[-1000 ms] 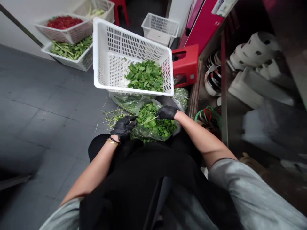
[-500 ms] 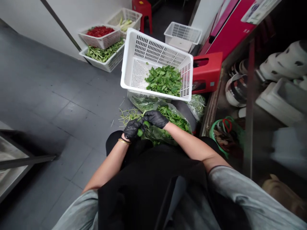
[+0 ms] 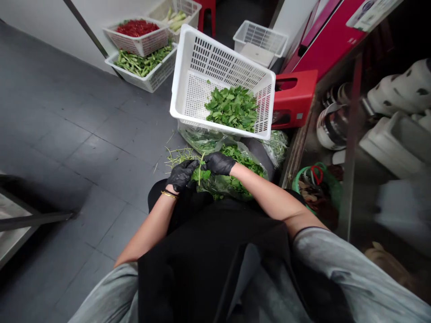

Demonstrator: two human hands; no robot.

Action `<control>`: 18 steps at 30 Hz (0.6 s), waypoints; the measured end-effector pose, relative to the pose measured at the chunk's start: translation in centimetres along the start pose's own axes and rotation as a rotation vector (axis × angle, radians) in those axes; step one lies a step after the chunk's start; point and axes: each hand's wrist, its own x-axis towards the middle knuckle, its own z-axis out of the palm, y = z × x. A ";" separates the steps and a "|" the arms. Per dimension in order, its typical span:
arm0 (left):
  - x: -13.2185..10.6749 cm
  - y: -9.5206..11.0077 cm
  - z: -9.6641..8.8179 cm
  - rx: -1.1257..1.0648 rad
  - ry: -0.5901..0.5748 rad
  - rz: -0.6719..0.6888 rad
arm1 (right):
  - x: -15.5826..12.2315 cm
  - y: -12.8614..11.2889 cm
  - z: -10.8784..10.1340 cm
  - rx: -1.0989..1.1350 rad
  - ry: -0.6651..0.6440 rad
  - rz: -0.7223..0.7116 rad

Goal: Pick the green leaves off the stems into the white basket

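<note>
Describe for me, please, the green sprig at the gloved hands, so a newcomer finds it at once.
Start from the large white basket at the upper middle. Just below it in view, the black-gloved left hand and right hand are close together, with the sprig between them. Unlike the pale stems strewn on the floor nearby, it carries green leaves.

Probably a kitchen, red chillies (image 3: 137, 28), green vegetables (image 3: 143, 62), crowded metal shelving (image 3: 353, 148)
</note>
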 end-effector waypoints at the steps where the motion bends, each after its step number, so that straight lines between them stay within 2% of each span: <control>1: 0.1 0.1 -0.2 -0.041 -0.072 0.075 | 0.0 -0.1 -0.3 -0.005 -0.068 0.010; 2: 0.3 0.1 -0.3 -0.132 -0.169 0.127 | -0.1 -0.2 -0.5 0.005 -0.118 0.013; 4: 0.6 -0.2 -0.2 -0.239 -0.214 0.139 | -0.3 -0.5 -0.5 0.082 -0.146 0.006; 8: 1.5 -1.1 0.2 -0.413 -0.108 0.094 | -1.9 -0.7 1.7 0.327 -0.050 0.071; 11: 2.1 -1.4 -0.1 -0.594 -0.063 0.063 | -4.3 0.1 3.6 0.384 -0.050 -0.002; 13: 2.2 -1.3 -0.5 -0.696 -0.072 0.031 | -5.5 1.3 4.1 0.488 -0.061 -0.036; 16: 1.5 -0.7 -0.5 -0.795 -0.198 -0.053 | -5.8 2.9 3.7 0.713 0.023 0.042; 18: 0.7 -0.2 0.0 -0.862 -0.292 -0.095 | -5.1 3.2 3.3 0.871 0.058 0.023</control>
